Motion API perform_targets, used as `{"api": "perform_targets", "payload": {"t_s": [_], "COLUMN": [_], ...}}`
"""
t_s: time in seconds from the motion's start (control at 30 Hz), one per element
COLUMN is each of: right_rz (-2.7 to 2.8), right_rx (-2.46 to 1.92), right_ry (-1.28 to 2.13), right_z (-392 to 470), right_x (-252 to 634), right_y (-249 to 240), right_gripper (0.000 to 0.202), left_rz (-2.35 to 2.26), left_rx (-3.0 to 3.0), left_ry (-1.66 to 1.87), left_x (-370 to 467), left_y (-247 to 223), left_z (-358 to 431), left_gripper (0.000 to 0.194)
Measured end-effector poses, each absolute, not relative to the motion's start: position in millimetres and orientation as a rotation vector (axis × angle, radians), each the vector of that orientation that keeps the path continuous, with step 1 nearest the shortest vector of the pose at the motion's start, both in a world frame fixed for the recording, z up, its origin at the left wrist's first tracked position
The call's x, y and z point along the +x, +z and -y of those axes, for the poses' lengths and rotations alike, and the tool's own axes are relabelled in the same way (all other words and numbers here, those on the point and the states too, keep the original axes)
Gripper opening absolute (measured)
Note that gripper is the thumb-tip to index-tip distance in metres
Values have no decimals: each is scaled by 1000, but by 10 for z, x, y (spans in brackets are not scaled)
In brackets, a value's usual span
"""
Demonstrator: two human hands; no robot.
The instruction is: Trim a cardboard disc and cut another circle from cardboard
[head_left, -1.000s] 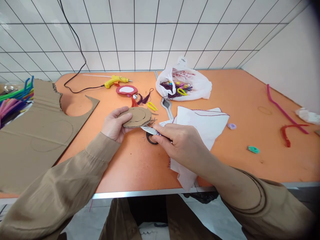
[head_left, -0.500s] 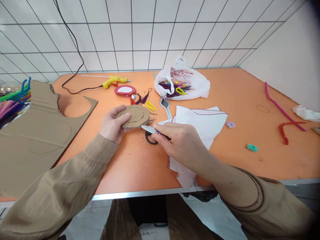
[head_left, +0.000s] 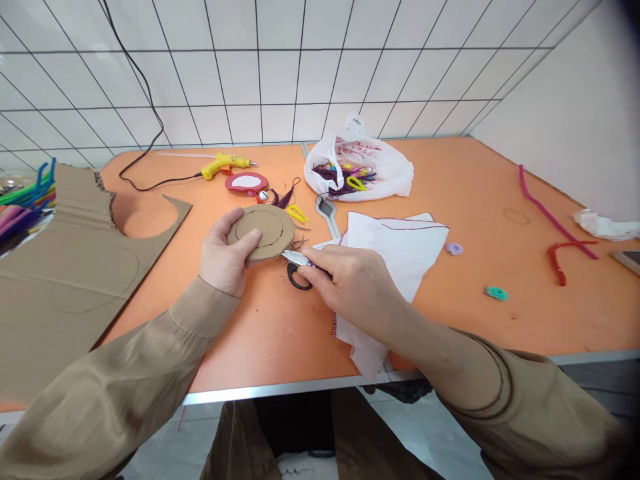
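Between the thumb and fingers of my left hand (head_left: 225, 253) is a round cardboard disc (head_left: 273, 227) with an inner circle drawn on it. My right hand (head_left: 355, 283) is closed around the handle of a small knife (head_left: 294, 258). Its blade points left, and its tip is at the disc's lower right edge; whether it touches is hard to tell. Just under the blade lies a black loop handle (head_left: 299, 279), the rest of that tool hidden. A white cloth (head_left: 395, 247) with dark red stitched edges lies partly under my right hand.
A large cut cardboard sheet (head_left: 85, 267) covers the left side. Behind the disc are a yellow glue gun (head_left: 225, 165), a red oval piece (head_left: 246, 182) and a white plastic bag (head_left: 385, 170) of tassels. Pipe cleaners (head_left: 555, 210) and small coils (head_left: 497, 293) lie to the right.
The disc has tilted to show more of its face, and my left wrist has turned slightly. The knife stays at its edge. The whole view has shifted a little.
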State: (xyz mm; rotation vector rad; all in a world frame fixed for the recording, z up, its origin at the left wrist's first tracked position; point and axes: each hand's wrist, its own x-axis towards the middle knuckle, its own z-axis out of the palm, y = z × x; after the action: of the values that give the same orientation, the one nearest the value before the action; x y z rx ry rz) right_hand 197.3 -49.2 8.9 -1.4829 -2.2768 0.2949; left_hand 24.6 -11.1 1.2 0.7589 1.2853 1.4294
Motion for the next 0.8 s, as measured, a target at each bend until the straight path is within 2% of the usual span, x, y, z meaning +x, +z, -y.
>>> {"api": "perform_targets", "payload": {"t_s": [0.27, 0.4, 0.57, 0.8], "right_rz": [2246, 2229, 2212, 2186], "right_rx": [-1415, -1412, -1392, -1393], "right_ry": [336, 232, 397, 421], "right_z": [469, 450, 438, 433], "right_x": [1962, 1953, 1941, 1930], "right_y": [50, 10, -4, 1], "right_gripper": [23, 18, 22, 20], "left_rz": [-1252, -1238, -1231, -1245], "left_rx": [828, 870, 934, 933], "left_ry": [1485, 1495, 1497, 1520], "left_x": [224, 204, 183, 232], "left_y": [-44, -55, -76, -65], "left_z": [124, 119, 113, 146], "left_gripper": [49, 51, 55, 53]}}
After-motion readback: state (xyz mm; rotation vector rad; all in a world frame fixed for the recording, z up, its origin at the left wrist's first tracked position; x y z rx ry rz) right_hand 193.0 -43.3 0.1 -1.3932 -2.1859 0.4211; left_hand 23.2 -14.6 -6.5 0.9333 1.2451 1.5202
